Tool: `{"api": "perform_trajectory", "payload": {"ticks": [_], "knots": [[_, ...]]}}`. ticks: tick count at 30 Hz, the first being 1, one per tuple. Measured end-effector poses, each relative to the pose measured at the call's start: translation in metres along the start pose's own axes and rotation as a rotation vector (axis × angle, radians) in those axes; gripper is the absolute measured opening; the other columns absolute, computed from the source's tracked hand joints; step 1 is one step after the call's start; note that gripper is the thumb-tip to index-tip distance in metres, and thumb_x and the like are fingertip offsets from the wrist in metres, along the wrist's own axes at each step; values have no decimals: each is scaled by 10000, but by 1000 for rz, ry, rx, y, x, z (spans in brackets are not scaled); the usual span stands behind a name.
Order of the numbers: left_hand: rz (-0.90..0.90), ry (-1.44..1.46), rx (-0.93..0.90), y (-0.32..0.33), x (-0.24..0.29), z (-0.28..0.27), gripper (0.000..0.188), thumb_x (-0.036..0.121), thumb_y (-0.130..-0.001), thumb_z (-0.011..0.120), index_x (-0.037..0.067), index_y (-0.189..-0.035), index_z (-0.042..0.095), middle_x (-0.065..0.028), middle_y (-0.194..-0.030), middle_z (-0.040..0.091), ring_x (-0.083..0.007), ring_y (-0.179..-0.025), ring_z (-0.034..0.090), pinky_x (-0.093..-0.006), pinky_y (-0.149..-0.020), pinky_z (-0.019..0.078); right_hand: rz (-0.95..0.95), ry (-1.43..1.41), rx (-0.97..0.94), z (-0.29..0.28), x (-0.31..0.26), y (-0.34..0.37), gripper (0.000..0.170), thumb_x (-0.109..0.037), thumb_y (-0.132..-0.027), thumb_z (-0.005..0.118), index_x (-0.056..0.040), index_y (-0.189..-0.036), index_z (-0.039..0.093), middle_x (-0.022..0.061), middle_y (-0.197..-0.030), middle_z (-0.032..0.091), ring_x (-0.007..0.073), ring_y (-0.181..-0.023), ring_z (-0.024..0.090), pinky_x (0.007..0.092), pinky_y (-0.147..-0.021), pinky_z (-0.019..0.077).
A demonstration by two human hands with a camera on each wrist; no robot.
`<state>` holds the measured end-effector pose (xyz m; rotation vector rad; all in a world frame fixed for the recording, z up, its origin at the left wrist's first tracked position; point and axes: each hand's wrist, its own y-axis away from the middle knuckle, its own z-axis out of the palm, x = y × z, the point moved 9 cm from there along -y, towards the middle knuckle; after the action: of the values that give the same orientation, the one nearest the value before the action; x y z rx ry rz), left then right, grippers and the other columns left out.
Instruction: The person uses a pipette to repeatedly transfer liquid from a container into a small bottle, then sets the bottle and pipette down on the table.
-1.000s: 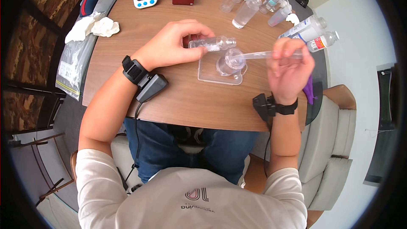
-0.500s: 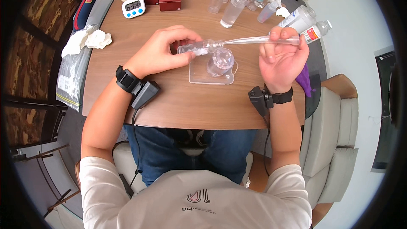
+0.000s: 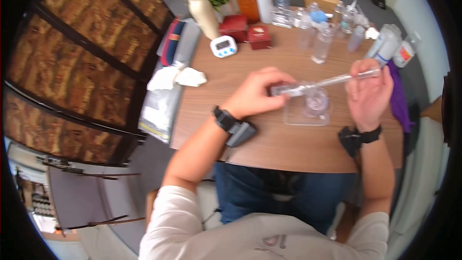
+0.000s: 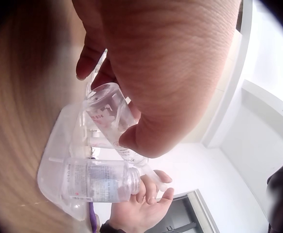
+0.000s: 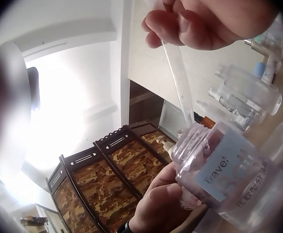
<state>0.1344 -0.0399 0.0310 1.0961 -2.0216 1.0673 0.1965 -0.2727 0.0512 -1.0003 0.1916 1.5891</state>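
Note:
My left hand (image 3: 262, 92) grips a small clear bottle (image 4: 107, 114), tilted nearly on its side with its mouth turned to the right. Between the thumb and fingers of my right hand (image 3: 369, 95) is a clear plastic pipette (image 3: 339, 79), its thin end at the bottle's mouth. Just below and in front of them stands an uncapped clear jar (image 5: 241, 182) with a pale blue "Travel" label. It sits upright on a shallow clear plastic tray (image 3: 293, 120). Part of the small bottle is hidden behind my left fingers.
Several clear bottles (image 3: 321, 48) stand at the back right, with a purple cloth (image 3: 400, 98) at the right edge. A white timer (image 3: 224, 46) and dark red boxes (image 3: 259, 37) are at the back left. Crumpled tissues (image 3: 191, 77) lie along the left edge.
The pipette's tip has gone from the jar's mouth to the mouth of the small bottle, as my right hand rose. The head view has swung left and blurred.

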Motion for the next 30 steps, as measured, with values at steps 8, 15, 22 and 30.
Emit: {"api": "perform_trajectory", "payload": {"ticks": [8,15,22,30], "knots": [[-56,-52,-17,-1,-1,-2,350,72,-813,735,21,-1158,719,-89,-1034,666,-196,-950,622,-330,-856,511,-28,-3,16,-8,9,1,452,-434,-1083,301,-59,-1006,541,115,-919,638,94,-495,408,216,-444,311],[-95,-84,-26,2,-8,0,360,62,-817,721,-26,-1165,700,-114,-1140,651,-222,-1081,604,-345,-972,470,25,16,-50,-2,15,-1,465,-431,-1062,315,-43,-1018,567,117,-926,655,90,-525,439,219,-459,327],[-34,-92,39,0,-5,-2,332,113,-812,731,-1,-1124,732,-117,-1061,695,-235,-975,644,-345,-873,509,74,-38,-90,4,16,2,446,-387,-1058,307,-40,-1015,585,140,-966,664,126,-584,466,248,-529,382],[-51,22,110,2,-9,-8,324,61,-826,707,-1,-1143,710,-89,-1058,668,-178,-964,613,-306,-864,494,-7,-84,-59,2,-20,-2,433,-375,-1050,290,-71,-941,579,169,-922,653,140,-512,416,255,-499,361]]}}
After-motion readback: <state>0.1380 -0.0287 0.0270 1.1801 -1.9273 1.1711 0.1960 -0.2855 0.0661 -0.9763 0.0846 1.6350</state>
